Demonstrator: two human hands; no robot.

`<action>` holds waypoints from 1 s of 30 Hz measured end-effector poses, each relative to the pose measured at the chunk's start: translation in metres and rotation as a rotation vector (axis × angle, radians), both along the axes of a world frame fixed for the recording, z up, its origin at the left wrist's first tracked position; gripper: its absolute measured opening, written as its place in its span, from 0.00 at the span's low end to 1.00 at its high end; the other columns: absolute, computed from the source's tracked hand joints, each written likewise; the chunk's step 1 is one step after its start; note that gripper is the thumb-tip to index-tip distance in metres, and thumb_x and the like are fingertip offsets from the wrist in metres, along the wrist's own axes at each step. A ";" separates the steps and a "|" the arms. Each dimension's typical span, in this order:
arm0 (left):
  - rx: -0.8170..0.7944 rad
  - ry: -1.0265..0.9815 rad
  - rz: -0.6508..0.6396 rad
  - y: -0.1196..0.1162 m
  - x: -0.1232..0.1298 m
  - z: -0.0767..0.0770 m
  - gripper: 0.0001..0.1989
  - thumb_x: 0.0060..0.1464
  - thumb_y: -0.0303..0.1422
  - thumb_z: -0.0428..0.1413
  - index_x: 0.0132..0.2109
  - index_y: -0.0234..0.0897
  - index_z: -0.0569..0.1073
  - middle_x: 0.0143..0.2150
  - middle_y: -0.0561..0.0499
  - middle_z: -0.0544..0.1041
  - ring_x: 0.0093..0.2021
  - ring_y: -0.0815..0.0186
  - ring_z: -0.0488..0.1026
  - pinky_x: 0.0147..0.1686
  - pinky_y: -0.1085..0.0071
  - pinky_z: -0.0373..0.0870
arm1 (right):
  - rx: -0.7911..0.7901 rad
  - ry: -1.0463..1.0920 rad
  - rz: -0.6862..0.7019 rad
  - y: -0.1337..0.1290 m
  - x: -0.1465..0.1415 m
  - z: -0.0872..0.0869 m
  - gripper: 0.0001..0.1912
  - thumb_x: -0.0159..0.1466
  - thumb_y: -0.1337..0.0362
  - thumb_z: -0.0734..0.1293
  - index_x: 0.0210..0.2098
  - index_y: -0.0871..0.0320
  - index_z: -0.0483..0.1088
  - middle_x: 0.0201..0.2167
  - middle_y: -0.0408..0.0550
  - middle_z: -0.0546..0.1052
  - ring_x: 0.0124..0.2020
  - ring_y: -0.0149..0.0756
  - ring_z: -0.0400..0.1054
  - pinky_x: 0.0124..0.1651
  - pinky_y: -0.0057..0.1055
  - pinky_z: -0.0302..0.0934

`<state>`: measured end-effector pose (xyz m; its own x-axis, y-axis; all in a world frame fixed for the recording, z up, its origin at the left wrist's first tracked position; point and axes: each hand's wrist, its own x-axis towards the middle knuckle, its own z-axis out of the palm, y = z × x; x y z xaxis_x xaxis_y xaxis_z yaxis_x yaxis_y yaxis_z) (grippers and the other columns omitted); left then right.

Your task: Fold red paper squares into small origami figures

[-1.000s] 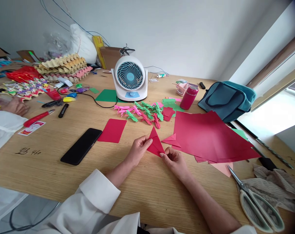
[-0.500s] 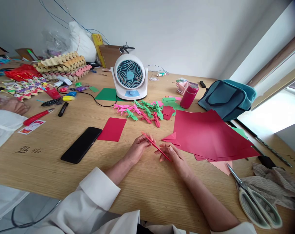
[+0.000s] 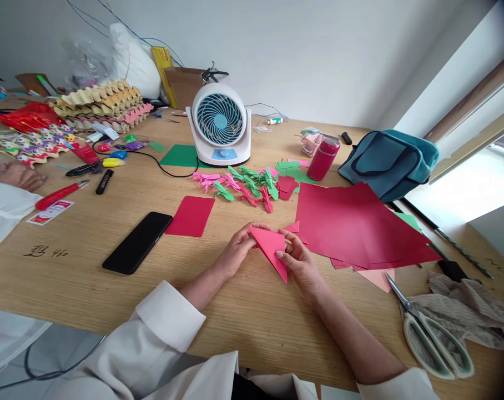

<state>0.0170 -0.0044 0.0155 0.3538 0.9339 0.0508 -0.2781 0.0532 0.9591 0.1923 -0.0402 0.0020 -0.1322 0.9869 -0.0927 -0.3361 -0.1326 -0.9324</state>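
Between my hands, above the table, is a red paper triangle [image 3: 272, 248], its broad face turned up towards me. My left hand [image 3: 240, 249] pinches its upper left corner. On the right edge, my right hand [image 3: 298, 260] grips it with the thumb on top and the fingers behind. Just beyond lie a small folded red piece [image 3: 294, 228] and large red paper sheets [image 3: 347, 228]. Folded pink, green and red paper figures [image 3: 247, 186] sit in a cluster farther back. A red paper rectangle [image 3: 192, 216] lies to the left, touching a black phone [image 3: 137, 243].
A white fan [image 3: 221, 125] stands at the back, near a red can-shaped container [image 3: 323, 159] and a blue bag [image 3: 387, 166]. Scissors [image 3: 427, 328] and a crumpled cloth [image 3: 472, 311] lie at right. A co-worker's hand [image 3: 16, 175] rests at far left, near red-handled pliers [image 3: 58, 195].
The red paper, seen nearly edge-on before, has turned so its triangular face shows. My right hand has closed on its right edge. The whole view has shifted slightly.
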 end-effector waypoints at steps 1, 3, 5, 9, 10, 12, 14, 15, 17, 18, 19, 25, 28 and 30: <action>-0.018 -0.001 0.004 0.001 0.000 -0.002 0.15 0.57 0.40 0.56 0.48 0.38 0.74 0.51 0.46 0.76 0.51 0.60 0.73 0.49 0.67 0.68 | 0.002 0.005 -0.046 0.001 0.000 0.000 0.33 0.52 0.56 0.76 0.54 0.50 0.64 0.38 0.45 0.78 0.38 0.37 0.73 0.41 0.33 0.68; -0.049 0.011 0.004 0.001 0.001 -0.005 0.17 0.59 0.43 0.54 0.49 0.38 0.73 0.48 0.46 0.77 0.46 0.63 0.74 0.42 0.71 0.69 | 0.009 0.008 -0.122 0.002 0.001 0.000 0.32 0.51 0.57 0.77 0.52 0.50 0.64 0.38 0.45 0.78 0.38 0.38 0.73 0.42 0.34 0.69; -0.075 0.060 -0.004 0.000 0.003 -0.006 0.18 0.59 0.46 0.54 0.48 0.37 0.73 0.45 0.46 0.78 0.41 0.65 0.75 0.37 0.73 0.68 | 0.032 0.008 -0.162 0.003 0.001 0.001 0.29 0.51 0.57 0.77 0.49 0.51 0.65 0.39 0.45 0.78 0.41 0.39 0.73 0.45 0.35 0.69; -0.043 0.156 0.045 -0.005 0.010 -0.008 0.17 0.51 0.43 0.62 0.40 0.34 0.72 0.36 0.49 0.77 0.35 0.68 0.74 0.32 0.75 0.66 | 0.077 0.049 -0.189 0.001 -0.002 -0.001 0.20 0.52 0.60 0.77 0.40 0.52 0.68 0.39 0.44 0.78 0.42 0.36 0.72 0.48 0.32 0.67; -0.015 0.169 0.075 -0.006 0.011 -0.008 0.15 0.49 0.41 0.64 0.36 0.33 0.72 0.33 0.51 0.76 0.34 0.68 0.73 0.33 0.75 0.66 | 0.082 0.061 -0.188 0.001 -0.003 -0.001 0.19 0.52 0.60 0.77 0.39 0.52 0.68 0.39 0.44 0.78 0.41 0.35 0.72 0.48 0.32 0.67; 0.035 0.200 0.126 -0.006 0.013 -0.010 0.13 0.49 0.39 0.63 0.32 0.33 0.71 0.30 0.53 0.75 0.32 0.70 0.71 0.34 0.75 0.66 | 0.083 0.074 -0.173 0.000 -0.005 -0.002 0.19 0.51 0.62 0.78 0.38 0.52 0.68 0.37 0.42 0.78 0.39 0.34 0.72 0.47 0.30 0.68; 0.061 0.233 0.149 -0.005 0.012 -0.011 0.11 0.50 0.37 0.62 0.32 0.33 0.72 0.29 0.53 0.74 0.31 0.70 0.71 0.35 0.74 0.67 | 0.075 0.067 -0.153 0.000 -0.005 -0.002 0.20 0.51 0.62 0.78 0.39 0.51 0.68 0.37 0.41 0.78 0.38 0.33 0.72 0.45 0.30 0.68; 0.072 0.251 0.148 -0.004 0.011 -0.011 0.11 0.51 0.37 0.61 0.32 0.33 0.72 0.29 0.53 0.74 0.32 0.70 0.71 0.35 0.74 0.67 | 0.072 0.053 -0.146 0.000 -0.004 -0.002 0.20 0.51 0.61 0.78 0.39 0.51 0.68 0.37 0.41 0.78 0.38 0.34 0.72 0.45 0.30 0.68; 0.100 0.296 0.138 -0.004 0.010 -0.010 0.10 0.52 0.37 0.60 0.32 0.33 0.73 0.29 0.53 0.74 0.30 0.70 0.70 0.34 0.75 0.66 | 0.069 0.011 -0.137 -0.001 -0.003 -0.002 0.18 0.53 0.59 0.77 0.39 0.52 0.68 0.39 0.42 0.78 0.39 0.34 0.72 0.44 0.30 0.68; 0.117 0.323 0.128 -0.005 0.009 -0.010 0.10 0.53 0.37 0.59 0.32 0.33 0.72 0.28 0.54 0.73 0.29 0.71 0.69 0.33 0.75 0.65 | 0.065 -0.008 -0.130 -0.001 -0.002 -0.002 0.17 0.54 0.58 0.76 0.39 0.52 0.69 0.39 0.43 0.78 0.39 0.35 0.72 0.43 0.31 0.68; 0.134 0.348 0.114 -0.005 0.009 -0.009 0.10 0.53 0.37 0.58 0.31 0.33 0.72 0.27 0.54 0.72 0.28 0.71 0.68 0.31 0.75 0.64 | 0.057 -0.020 -0.118 -0.001 -0.001 -0.002 0.16 0.54 0.57 0.76 0.38 0.52 0.69 0.38 0.43 0.78 0.38 0.35 0.72 0.43 0.31 0.68; 0.165 0.409 0.045 -0.009 0.011 -0.006 0.09 0.54 0.36 0.56 0.31 0.33 0.71 0.28 0.53 0.73 0.29 0.70 0.68 0.31 0.75 0.64 | 0.030 -0.111 -0.033 -0.001 0.001 -0.008 0.16 0.54 0.53 0.75 0.37 0.54 0.73 0.34 0.44 0.79 0.33 0.36 0.72 0.39 0.33 0.68; 0.148 0.406 0.026 -0.009 0.011 -0.006 0.08 0.53 0.35 0.55 0.32 0.32 0.72 0.27 0.54 0.72 0.28 0.71 0.67 0.30 0.75 0.63 | 0.017 -0.129 -0.071 -0.002 -0.001 -0.005 0.16 0.54 0.53 0.75 0.35 0.54 0.73 0.32 0.43 0.79 0.30 0.36 0.72 0.36 0.32 0.68; 0.128 0.401 0.022 -0.009 0.011 -0.007 0.08 0.52 0.34 0.55 0.31 0.32 0.71 0.26 0.54 0.71 0.27 0.72 0.66 0.29 0.76 0.62 | 0.014 -0.139 -0.089 -0.003 -0.001 -0.002 0.16 0.53 0.52 0.75 0.35 0.54 0.72 0.31 0.43 0.79 0.29 0.35 0.71 0.35 0.32 0.68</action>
<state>0.0283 -0.0135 0.0090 0.3493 0.9366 0.0286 0.1192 -0.0747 0.9901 0.1909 -0.0430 0.0004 -0.0306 0.9955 -0.0902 -0.2135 -0.0946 -0.9723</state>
